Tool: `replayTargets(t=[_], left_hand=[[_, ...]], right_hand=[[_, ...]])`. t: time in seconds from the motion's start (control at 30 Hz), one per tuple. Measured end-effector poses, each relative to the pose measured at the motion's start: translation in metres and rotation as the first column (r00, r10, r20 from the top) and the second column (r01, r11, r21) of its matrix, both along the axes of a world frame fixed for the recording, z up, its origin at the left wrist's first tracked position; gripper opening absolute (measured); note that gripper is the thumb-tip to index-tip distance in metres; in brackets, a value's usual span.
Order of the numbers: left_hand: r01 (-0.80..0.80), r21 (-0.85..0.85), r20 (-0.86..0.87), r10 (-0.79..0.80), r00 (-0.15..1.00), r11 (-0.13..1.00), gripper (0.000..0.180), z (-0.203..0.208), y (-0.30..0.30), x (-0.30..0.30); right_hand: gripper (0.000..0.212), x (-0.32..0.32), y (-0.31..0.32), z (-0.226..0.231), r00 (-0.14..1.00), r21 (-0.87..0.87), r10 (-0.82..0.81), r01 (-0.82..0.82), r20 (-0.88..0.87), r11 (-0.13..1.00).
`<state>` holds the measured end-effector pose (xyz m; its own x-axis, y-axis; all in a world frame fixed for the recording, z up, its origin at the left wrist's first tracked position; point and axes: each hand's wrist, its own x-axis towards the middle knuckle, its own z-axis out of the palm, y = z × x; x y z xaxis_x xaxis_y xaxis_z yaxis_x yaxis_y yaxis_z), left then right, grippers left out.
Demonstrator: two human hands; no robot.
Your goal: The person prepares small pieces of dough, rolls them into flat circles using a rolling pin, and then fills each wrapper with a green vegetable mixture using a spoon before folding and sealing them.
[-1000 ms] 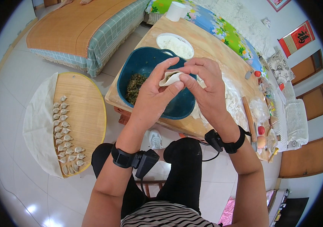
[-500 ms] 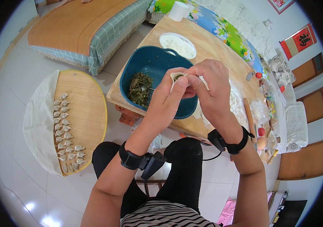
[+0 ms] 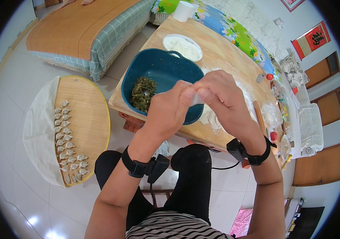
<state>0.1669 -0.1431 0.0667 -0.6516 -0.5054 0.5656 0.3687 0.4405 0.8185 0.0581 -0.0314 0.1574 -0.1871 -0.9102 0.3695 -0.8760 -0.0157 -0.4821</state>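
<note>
Over the right part of a blue basin [image 3: 160, 69], my left hand [image 3: 172, 104] and my right hand [image 3: 226, 95] meet, both closed around a dumpling [image 3: 196, 98]. Only a small pale piece of its dough shows between my thumbs; my fingers hide the remainder. In the basin's left part lies dark green chopped filling [image 3: 140, 99] with a metal utensil [image 3: 146, 93] stuck in it. Several dumpling wrappers [image 3: 209, 116] lie on the table beneath my right hand, beside scattered flour.
The wooden table [image 3: 227, 51] also bears a bowl of white flour [image 3: 184, 47], a white paper roll [image 3: 183, 11] and a rolling pin [image 3: 258, 116]. Left of my knees, a round bamboo mat [image 3: 88, 119] holds rows of dumplings [image 3: 67, 137] next to a white cloth [image 3: 38, 137].
My thumbs have come together over the wrapper, whose opening with filling inside showed before and is now closed from sight. The hands have shifted slightly; the view has moved a little.
</note>
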Motion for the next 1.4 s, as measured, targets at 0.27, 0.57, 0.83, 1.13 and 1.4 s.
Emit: replayTargets(t=[0.27,0.57,0.83,1.13,1.4], left_hand=[[0.313,0.586,-0.277,-0.178,0.944,0.747,0.041,0.004,0.016,-0.008],[0.337,0.555,-0.238,-0.242,0.941,0.761,0.04,0.003,0.02,-0.002],[0.456,0.665,-0.324,-0.322,0.89,0.591,0.033,0.004,0.025,-0.002],[0.313,0.63,-0.232,-0.212,0.949,0.711,0.029,0.023,0.046,0.017],[0.08,0.28,-0.28,0.002,0.96,0.957,0.034,0.034,0.054,0.031]], right_hand=[[0.068,0.014,0.002,-0.034,0.734,-0.079,0.097,-0.059,0.672,0.995],[0.049,0.029,-0.011,-0.037,0.758,-0.056,0.024,0.017,0.652,0.998],[0.034,0.032,-0.006,-0.022,0.791,0.013,-0.061,0.067,0.609,0.998],[0.041,0.029,-0.006,-0.027,0.986,-0.262,0.119,-0.085,0.117,0.961],[0.039,0.04,-0.003,-0.023,0.961,-0.412,0.269,-0.221,0.062,0.884]])
